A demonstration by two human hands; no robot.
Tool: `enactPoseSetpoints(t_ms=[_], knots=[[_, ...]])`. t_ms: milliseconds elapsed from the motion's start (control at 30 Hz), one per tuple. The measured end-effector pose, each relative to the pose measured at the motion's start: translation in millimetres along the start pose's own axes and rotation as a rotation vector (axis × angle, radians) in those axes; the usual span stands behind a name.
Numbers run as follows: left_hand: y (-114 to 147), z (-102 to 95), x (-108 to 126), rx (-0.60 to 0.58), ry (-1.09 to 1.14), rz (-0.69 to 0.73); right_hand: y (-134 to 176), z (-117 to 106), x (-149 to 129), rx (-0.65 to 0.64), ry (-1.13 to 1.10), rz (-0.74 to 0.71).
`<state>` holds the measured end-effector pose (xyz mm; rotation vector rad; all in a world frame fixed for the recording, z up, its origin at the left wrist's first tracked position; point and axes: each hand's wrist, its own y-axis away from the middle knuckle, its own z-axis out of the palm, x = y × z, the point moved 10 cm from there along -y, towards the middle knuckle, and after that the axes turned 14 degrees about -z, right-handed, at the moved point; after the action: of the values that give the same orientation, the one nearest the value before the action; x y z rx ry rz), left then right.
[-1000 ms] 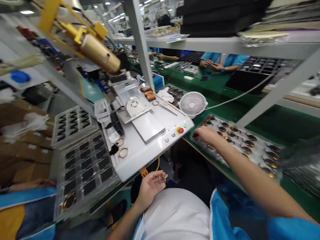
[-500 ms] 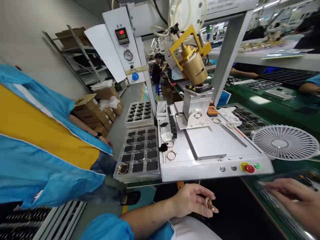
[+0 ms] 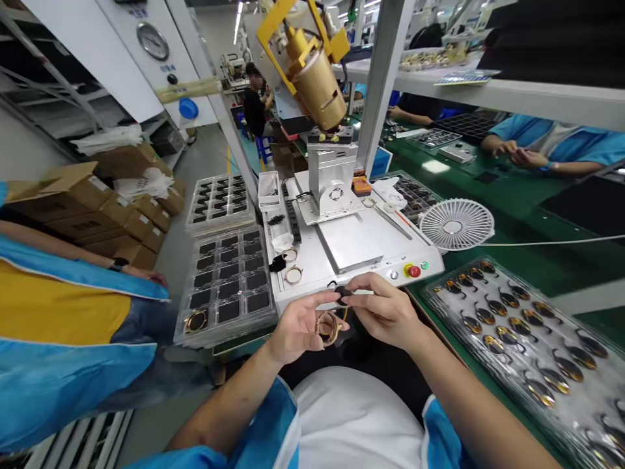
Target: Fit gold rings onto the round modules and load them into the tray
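Observation:
In front of my lap, my left hand (image 3: 295, 331) has its fingers closed around a rose-gold watch case (image 3: 336, 329), whose round opening shows. My right hand (image 3: 385, 314) pinches a small round black watch screen (image 3: 343, 296), with a thin dark tail beside it. The screen is just above the case, close to my left fingertips; whether it touches them I cannot tell. To the right lies a clear tray (image 3: 454, 316) with rows of similar round dark screens with curved tails and golden glints.
Ahead stands a white press machine (image 3: 351, 242) with a gold cylindrical head (image 3: 319, 91) and a red stop button (image 3: 413, 271). Two gold rings (image 3: 293, 275) lie on its left edge. Stacked trays (image 3: 266, 260) stand left, near a co-worker's arm (image 3: 73, 247). A white fan (image 3: 456, 225) is at right.
My right hand has come from the tray on the right to my left hand, now holding a black watch screen. My left hand has lifted the watch case. The camera view has turned right.

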<state>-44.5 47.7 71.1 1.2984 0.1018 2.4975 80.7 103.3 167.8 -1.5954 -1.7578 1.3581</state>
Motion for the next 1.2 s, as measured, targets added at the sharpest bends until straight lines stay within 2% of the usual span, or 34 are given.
enactPoseSetpoints(t_ms=[67, 167, 233, 400, 600, 700, 767, 867, 933, 1000, 1033, 1100, 1200], knots=[[-1.8, 0.4, -0.2, -0.022, -0.005, 0.025, 7.3, -1.8, 9.6, 0.079, -0.076, 0.116], [-5.5, 3.3, -0.9, -0.05, -0.028, 0.046, 28.7, 1.0, 34.4, 0.205, -0.185, 0.401], [-7.5, 6.6, -0.9, -0.063, -0.06, 0.051, 40.7, 3.7, 43.4, 0.258, -0.197, 0.515], [-12.0, 15.1, -1.1, -0.09, -0.121, 0.047, 49.5, 5.4, 47.4, 0.3, -0.238, 0.618], [-14.2, 25.5, -3.7, -0.136, -0.186, 0.099, 75.3, 7.9, 56.0, 0.602, -0.551, 0.864], [-15.1, 26.8, -4.4, -0.109, -0.236, 0.096, 87.1, 17.1, 58.9, 0.602, -0.598, 0.938], [-15.7, 25.8, -2.0, -0.081, -0.26, 0.094, 87.0, 9.1, 60.3, 0.56, -0.498, 0.896], [-17.9, 20.8, -1.2, -0.038, -0.297, 0.048, 65.6, -23.5, 53.6, 0.439, -0.181, 0.652], [-19.3, 18.0, -4.5, -0.044, -0.322, -0.01, 44.3, -29.1, 46.1, 0.241, -0.076, 0.484], [-19.0, 17.0, -7.2, -0.076, -0.335, -0.049, 30.9, -20.2, 41.0, 0.022, -0.09, 0.387], [-18.1, 16.6, -6.6, -0.091, -0.332, -0.046, 28.3, -15.8, 39.5, -0.045, -0.114, 0.369], [-15.3, 15.8, -3.6, -0.107, -0.319, -0.022, 27.8, -10.5, 39.0, -0.071, -0.179, 0.38], [-11.5, 15.4, -0.7, -0.112, -0.284, 0.005, 34.0, -5.7, 41.1, 0.042, -0.295, 0.447]])
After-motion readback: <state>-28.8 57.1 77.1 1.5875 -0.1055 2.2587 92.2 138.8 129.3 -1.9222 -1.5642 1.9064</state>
